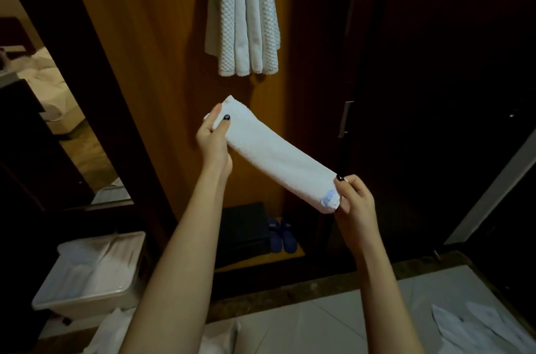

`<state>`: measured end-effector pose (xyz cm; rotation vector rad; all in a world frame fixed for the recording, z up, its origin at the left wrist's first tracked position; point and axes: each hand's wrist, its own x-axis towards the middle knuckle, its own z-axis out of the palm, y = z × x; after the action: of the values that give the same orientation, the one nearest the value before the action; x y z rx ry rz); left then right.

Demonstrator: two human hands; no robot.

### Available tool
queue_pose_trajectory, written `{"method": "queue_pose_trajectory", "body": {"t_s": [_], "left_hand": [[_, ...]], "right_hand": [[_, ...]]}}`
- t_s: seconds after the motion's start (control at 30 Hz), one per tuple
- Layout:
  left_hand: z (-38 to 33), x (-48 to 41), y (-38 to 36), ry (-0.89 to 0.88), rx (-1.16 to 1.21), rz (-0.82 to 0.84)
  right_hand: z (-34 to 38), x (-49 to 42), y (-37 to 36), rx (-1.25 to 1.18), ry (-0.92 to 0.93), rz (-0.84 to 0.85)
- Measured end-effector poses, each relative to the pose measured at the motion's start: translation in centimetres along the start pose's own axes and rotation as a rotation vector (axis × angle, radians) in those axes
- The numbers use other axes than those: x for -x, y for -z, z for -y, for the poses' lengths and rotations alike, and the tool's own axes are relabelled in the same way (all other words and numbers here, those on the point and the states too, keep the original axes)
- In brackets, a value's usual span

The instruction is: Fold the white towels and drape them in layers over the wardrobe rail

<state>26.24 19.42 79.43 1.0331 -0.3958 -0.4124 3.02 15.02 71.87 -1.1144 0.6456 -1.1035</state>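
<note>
Folded white towel (278, 154) — narrow strip held in the air before the open wardrobe, slanting from upper left to lower right. Left hand (213, 140) pinches its upper end; right hand (355, 199) pinches its lower end. Hanging towels (243, 14) — white, draped above. Plastic bin (90, 275) at lower left.

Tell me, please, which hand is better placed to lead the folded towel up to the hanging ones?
Likely the left hand: it grips the upper end of the folded towel, nearly below the hanging towels. The right hand holds the lower end, farther right.
</note>
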Motion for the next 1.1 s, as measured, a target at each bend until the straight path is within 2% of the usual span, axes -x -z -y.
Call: {"method": "queue_pose_trajectory", "body": {"t_s": [0.1, 0.27, 0.4, 0.47, 0.57, 0.63, 0.73, 0.83, 1.0, 1.1], "left_hand": [[0.7, -0.1, 0.4, 0.011, -0.011, -0.002], [1.2, 0.0, 0.6, 0.025, 0.000, -0.033], [1.6, 0.0, 0.7, 0.019, -0.006, -0.056], [1.5, -0.4, 0.8, 0.026, -0.023, -0.038], [0.8, -1.0, 0.4, 0.046, -0.025, 0.027], [0.3, -1.5, 0.1, 0.058, -0.024, 0.072], [-0.1, -2.3, -0.1, 0.099, -0.036, 0.169], [-0.7, -2.6, -0.2, 0.136, -0.031, 0.282], [-1.9, -2.0, -0.2, 0.220, 0.011, 0.400], [-2.5, -2.2, 0.2, 0.239, -0.030, 0.442]], "right_hand": [[0.4, 0.2, 0.2, 0.079, 0.025, 0.010], [0.1, 0.0, 0.1, 0.378, 0.256, -0.163], [-0.3, 0.4, -0.2, 0.515, 0.282, -0.239], [-0.4, 0.5, 0.1, 0.415, 0.167, -0.147], [-0.7, 0.6, 0.9, 0.239, -0.112, 0.120], [-1.1, 0.6, 1.1, 0.191, -0.209, 0.263], [-2.2, 0.6, 1.1, 0.296, -0.231, 0.416], [-3.4, 0.4, 1.0, 0.367, -0.224, 0.499], [-4.7, 1.1, -0.8, 0.216, -0.311, 0.579], [-5.7, 1.3, -1.7, 0.217, -0.336, 0.603]]}}
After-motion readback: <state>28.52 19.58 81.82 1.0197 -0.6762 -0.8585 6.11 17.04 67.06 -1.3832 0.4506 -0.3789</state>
